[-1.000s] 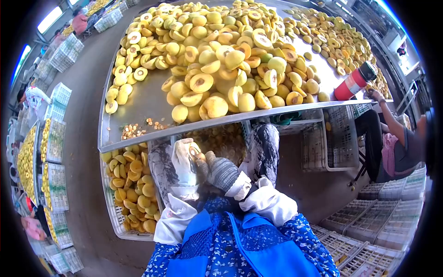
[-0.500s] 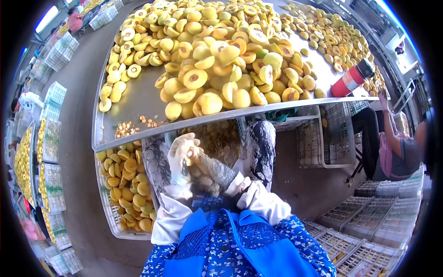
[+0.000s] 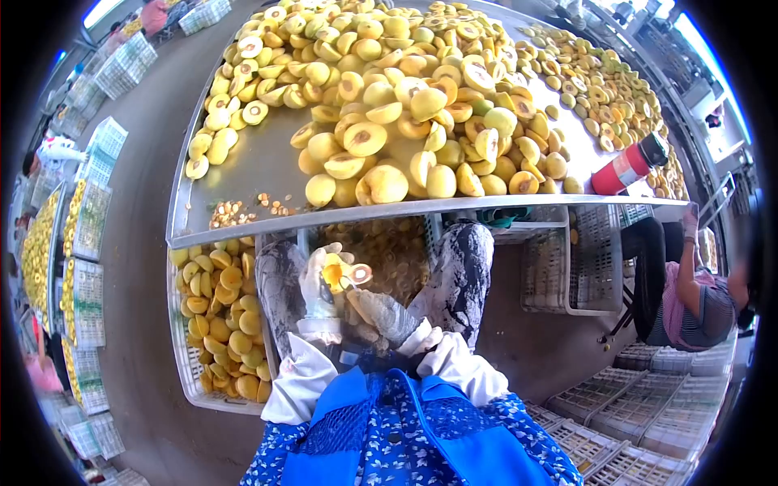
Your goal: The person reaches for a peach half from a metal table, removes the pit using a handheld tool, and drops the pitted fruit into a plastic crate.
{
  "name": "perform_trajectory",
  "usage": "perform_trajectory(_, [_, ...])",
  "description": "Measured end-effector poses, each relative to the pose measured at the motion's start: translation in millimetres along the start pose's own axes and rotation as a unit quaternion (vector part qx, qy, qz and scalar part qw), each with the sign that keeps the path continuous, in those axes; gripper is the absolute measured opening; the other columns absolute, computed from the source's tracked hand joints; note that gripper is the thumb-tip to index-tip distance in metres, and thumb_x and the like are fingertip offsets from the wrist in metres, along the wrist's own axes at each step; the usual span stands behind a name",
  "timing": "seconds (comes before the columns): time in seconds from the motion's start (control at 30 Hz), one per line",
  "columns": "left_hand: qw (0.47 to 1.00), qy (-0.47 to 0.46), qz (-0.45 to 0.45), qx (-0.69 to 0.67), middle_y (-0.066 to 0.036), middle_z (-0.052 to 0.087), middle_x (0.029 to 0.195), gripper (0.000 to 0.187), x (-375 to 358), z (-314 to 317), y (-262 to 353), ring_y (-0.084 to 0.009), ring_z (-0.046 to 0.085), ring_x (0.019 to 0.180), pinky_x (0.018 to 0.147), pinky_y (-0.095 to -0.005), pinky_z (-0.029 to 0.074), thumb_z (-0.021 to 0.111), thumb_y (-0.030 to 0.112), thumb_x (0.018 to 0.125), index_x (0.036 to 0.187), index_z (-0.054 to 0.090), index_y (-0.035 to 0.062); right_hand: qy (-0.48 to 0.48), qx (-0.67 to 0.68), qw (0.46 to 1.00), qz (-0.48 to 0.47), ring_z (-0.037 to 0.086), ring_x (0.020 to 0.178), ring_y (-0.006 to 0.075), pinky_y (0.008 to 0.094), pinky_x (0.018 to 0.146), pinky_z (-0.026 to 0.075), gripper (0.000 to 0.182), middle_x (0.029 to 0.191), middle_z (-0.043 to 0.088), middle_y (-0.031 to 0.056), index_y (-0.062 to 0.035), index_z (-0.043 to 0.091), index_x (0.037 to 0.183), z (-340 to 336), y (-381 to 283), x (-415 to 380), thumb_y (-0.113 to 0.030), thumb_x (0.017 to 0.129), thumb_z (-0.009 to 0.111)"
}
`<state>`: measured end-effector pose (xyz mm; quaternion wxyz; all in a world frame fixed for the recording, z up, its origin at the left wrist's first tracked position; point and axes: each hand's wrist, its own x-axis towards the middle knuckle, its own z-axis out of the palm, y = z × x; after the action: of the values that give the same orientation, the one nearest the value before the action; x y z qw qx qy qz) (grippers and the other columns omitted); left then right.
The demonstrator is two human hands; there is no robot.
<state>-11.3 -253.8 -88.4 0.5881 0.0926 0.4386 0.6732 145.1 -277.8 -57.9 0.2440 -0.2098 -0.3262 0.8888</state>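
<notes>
My left hand (image 3: 314, 283), in a pale glove, is raised between my knees with its fingers closed round a yellow peach half (image 3: 333, 274). The hollow of that half faces up. Beside it, at the fingertips, shows a smaller piece with a reddish-brown centre and pale rim (image 3: 360, 274). My right hand (image 3: 384, 314), in a greyish glove, is just below and to the right, its fingers curled in. What it grips, if anything, is hidden. Under both hands stands a crate of wet-looking peach pieces (image 3: 397, 251), partly covered by my hands and legs.
A metal table (image 3: 267, 154) carries a heap of peach halves (image 3: 365, 139), pit bits (image 3: 231, 215) and a red flask (image 3: 624, 168). A crate of peach halves (image 3: 229, 324) stands at left. Crates (image 3: 640, 397) stack at right, where another person (image 3: 689, 283) sits.
The peach half in my left hand has turned so its yellow hollow shows. My right hand has drawn slightly down and away from it. The whole view has shifted a little.
</notes>
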Motion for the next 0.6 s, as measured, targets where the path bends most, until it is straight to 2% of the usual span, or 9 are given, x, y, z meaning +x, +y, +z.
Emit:
perform_trajectory(0.03, [0.987,0.015,0.087,0.132,-0.015,0.065,0.076,0.035,-6,1,7,-0.0207,0.062,0.06,0.053,-0.0277,0.052,0.052,0.029,0.09,0.098,0.061,-0.0036,0.042,-0.074,0.996,0.031,0.048,0.049,0.0091,0.0212,0.043,0.038,0.032,0.063,0.053,0.0008,-0.0076,0.058,0.09,-3,-2,-4,-0.038,0.093,0.051])
perform_trajectory(0.07, [0.987,0.015,0.091,0.133,-0.016,0.065,0.076,0.036,-8,1,14,-0.0203,0.062,0.059,0.052,-0.0268,0.052,0.052,0.03,0.09,0.098,0.061,-0.0042,0.086,-0.146,0.984,0.058,0.05,0.053,0.0085,0.0213,0.047,0.041,0.029,0.065,0.054,0.0011,-0.0065,0.058,0.091,-4,-3,-5,-0.035,0.093,0.053])
perform_trajectory(0.17, [0.992,-0.015,0.081,0.095,-0.016,0.065,0.078,0.039,-21,5,26,-0.0199,0.062,0.057,0.051,-0.0262,0.052,0.049,0.032,0.092,0.098,0.061,-0.0053,0.233,-0.211,0.935,-0.163,0.054,0.065,0.0098,0.0242,0.057,0.046,0.021,0.073,0.057,0.0027,-0.0047,0.058,0.094,-2,15,0,-0.023,0.086,0.065])
perform_trajectory(0.2, [0.993,-0.022,0.084,0.082,-0.016,0.065,0.079,0.04,-22,7,22,-0.0201,0.062,0.057,0.051,-0.0263,0.052,0.048,0.032,0.093,0.098,0.061,-0.0054,0.238,-0.292,0.913,-0.158,0.055,0.076,0.0104,0.027,0.066,0.047,0.023,0.079,0.06,0.0041,-0.0041,0.059,0.098,-15,11,5,-0.015,0.08,0.07])
perform_trajectory(0.3, [0.989,-0.026,0.091,0.111,-0.012,0.065,0.083,0.041,-26,11,14,-0.0172,0.062,0.065,0.06,-0.0255,0.051,0.047,0.034,0.094,0.098,0.06,-0.0039,0.251,-0.389,0.853,-0.241,0.064,0.076,0.0268,0.0352,0.065,0.049,0.026,0.085,0.064,0.0155,-0.0029,0.059,0.101,10,-30,21,-0.017,0.081,0.067])
perform_trajectory(0.33, [0.98,-0.007,0.125,0.154,-0.011,0.065,0.083,0.04,-28,15,10,-0.0162,0.061,0.068,0.062,-0.0254,0.05,0.047,0.035,0.094,0.099,0.06,-0.0033,0.243,-0.414,0.842,-0.247,0.062,0.079,0.038,0.0393,0.065,0.049,0.031,0.086,0.063,0.0198,-0.0031,0.057,0.104,-7,-13,36,-0.02,0.079,0.067])
perform_trajectory(0.47, [0.959,-0.004,0.174,0.225,-0.005,0.062,0.085,0.031,-29,12,3,-0.0093,0.054,0.075,0.069,-0.0223,0.043,0.047,0.027,0.096,0.093,0.061,0.0003,0.282,-0.529,0.783,-0.165,0.059,0.076,0.0446,0.0485,0.065,0.047,0.031,0.079,0.061,0.0246,-0.0057,0.054,0.094,-8,-2,54,-0.03,0.077,0.062])
perform_trajectory(0.53, [0.97,-0.012,0.152,0.187,-0.002,0.061,0.084,0.027,-32,8,5,-0.008,0.049,0.075,0.071,-0.0217,0.04,0.046,0.022,0.097,0.089,0.062,0.0016,0.269,-0.603,0.744,-0.104,0.061,0.076,0.0415,0.0458,0.065,0.048,0.03,0.078,0.062,0.0217,-0.0081,0.053,0.097,4,-1,60,-0.029,0.077,0.062])
perform_trajectory(0.6, [0.924,0.031,0.176,0.338,-0.004,0.061,0.087,0.03,-33,-2,17,-0.0111,0.054,0.079,0.071,-0.0257,0.044,0.043,0.026,0.097,0.096,0.061,0.0022,0.248,-0.668,0.698,-0.07,0.062,0.074,0.0387,0.0444,0.064,0.049,0.027,0.077,0.063,0.0176,-0.011,0.054,0.095,25,-9,63,-0.027,0.076,0.065])
